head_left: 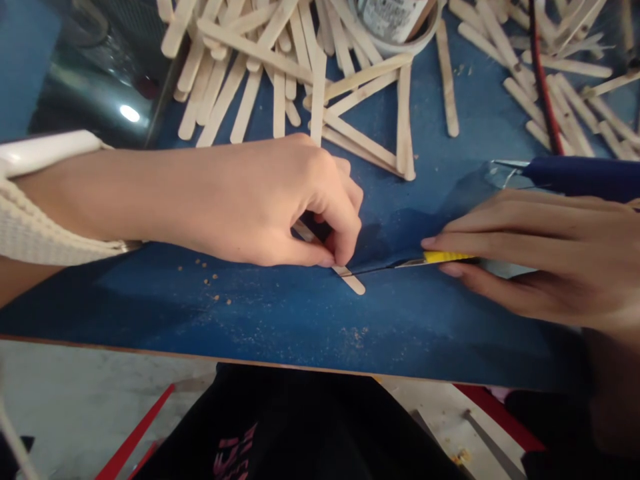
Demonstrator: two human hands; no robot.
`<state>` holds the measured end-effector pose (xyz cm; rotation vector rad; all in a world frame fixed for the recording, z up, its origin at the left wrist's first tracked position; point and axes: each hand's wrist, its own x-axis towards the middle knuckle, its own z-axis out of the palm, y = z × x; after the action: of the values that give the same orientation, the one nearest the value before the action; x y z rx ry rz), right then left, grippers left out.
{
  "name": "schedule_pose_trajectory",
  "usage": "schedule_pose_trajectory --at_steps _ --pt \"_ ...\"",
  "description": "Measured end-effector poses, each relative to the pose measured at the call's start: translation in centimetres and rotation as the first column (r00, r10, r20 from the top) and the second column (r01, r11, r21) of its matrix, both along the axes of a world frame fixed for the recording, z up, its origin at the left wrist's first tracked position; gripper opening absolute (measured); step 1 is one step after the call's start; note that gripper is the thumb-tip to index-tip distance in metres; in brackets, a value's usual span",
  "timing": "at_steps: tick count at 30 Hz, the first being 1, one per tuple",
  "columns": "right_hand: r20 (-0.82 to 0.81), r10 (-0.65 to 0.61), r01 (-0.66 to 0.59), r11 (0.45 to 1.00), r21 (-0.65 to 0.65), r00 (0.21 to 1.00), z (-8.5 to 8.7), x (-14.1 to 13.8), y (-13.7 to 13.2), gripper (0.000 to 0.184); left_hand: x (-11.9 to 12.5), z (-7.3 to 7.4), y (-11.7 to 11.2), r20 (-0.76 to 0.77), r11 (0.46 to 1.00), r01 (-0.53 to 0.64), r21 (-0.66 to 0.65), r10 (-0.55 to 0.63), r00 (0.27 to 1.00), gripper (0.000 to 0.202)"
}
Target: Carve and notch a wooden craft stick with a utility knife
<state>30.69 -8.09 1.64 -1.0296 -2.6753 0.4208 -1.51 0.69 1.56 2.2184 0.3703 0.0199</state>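
My left hand (320, 207) is closed on a wooden craft stick (354, 281), pinning it to the blue table with thumb and fingers. The stick lies slanted, its rounded lower end sticking out past my thumb. In my right hand (540, 253) is a yellow utility knife (447, 257), pinched between thumb and fingers. Its thin blade points left and lies across the stick just below my left fingertips. Whether the blade has cut into the wood I cannot tell. The middle of the stick is hidden under my left hand.
Many craft sticks (240, 100) lie heaped behind my left hand, beside joined sticks forming a triangle (405, 120). A round container (400, 47) stands at the back. To the right are a red cable (543, 87), a dark blue tool with a metal tip (580, 177) and more sticks (570, 65).
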Motion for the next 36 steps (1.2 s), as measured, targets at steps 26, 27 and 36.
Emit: schedule_pose_trajectory --at_steps 26,27,36 --pt "0.097 0.122 -0.111 0.988 -0.111 0.988 0.4 2.0 0.4 0.055 -0.3 -0.8 0.1 0.061 1.0 -0.001 -0.023 0.002 0.998 0.017" --pt "0.095 0.13 -0.118 0.986 -0.118 0.987 0.4 2.3 0.4 0.057 -0.3 -0.8 0.1 0.059 1.0 -0.005 -0.021 0.006 0.998 0.018" --pt "0.092 0.056 -0.05 0.996 -0.067 0.994 0.7 1.5 0.2 0.06 -0.2 -0.8 0.1 0.065 1.0 -0.003 0.002 0.003 0.998 0.019"
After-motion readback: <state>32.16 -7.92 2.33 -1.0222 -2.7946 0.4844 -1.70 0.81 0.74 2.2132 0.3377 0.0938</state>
